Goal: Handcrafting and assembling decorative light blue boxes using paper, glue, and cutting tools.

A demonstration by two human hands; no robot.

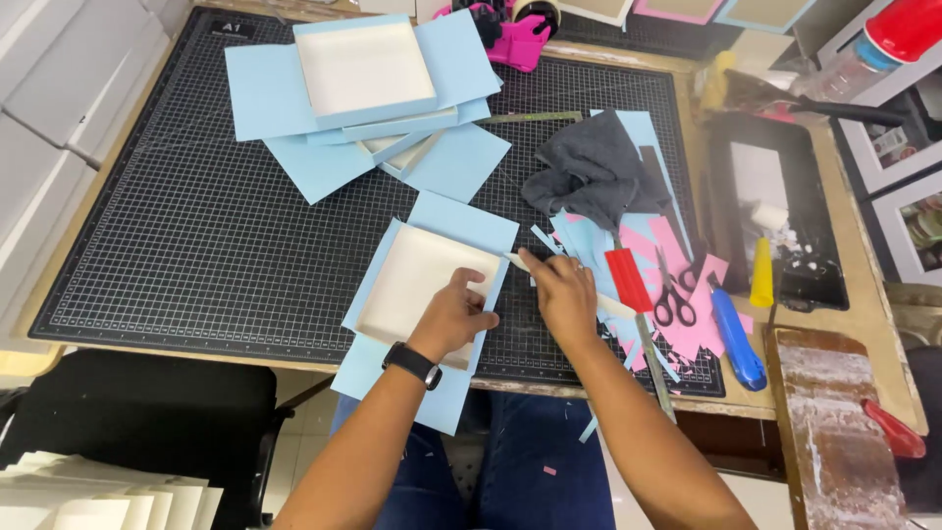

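Observation:
A shallow cream box tray (412,280) lies on a sheet of light blue paper (461,224) at the near edge of the black cutting mat (196,236). My left hand (453,316), with a black watch on the wrist, presses on the tray's right wall. Beside it, my right hand (563,294) holds a thin cream folding tool (517,262) whose tip points at the tray's right edge.
A stack of blue-covered box trays (365,83) sits at the mat's far side. A grey cloth (594,177), pink and blue paper scraps (677,285), scissors (673,294), a red-handled knife (633,294), a blue cutter (736,342) and a yellow tube (762,275) lie right.

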